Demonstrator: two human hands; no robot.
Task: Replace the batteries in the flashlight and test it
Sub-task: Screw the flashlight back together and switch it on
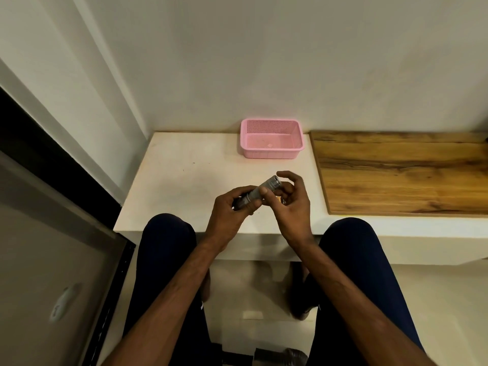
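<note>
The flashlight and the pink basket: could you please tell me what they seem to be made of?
Flashlight: probably metal, grey with a dull satin sheen and ringed grooves near its head. Pink basket: almost certainly moulded plastic, with a uniform matte colour and perforated walls.

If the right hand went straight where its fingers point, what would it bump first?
The flashlight. The right hand's fingers curl toward its head end, and the left hand grips the other end. They may touch already; depth is unclear.
</note>
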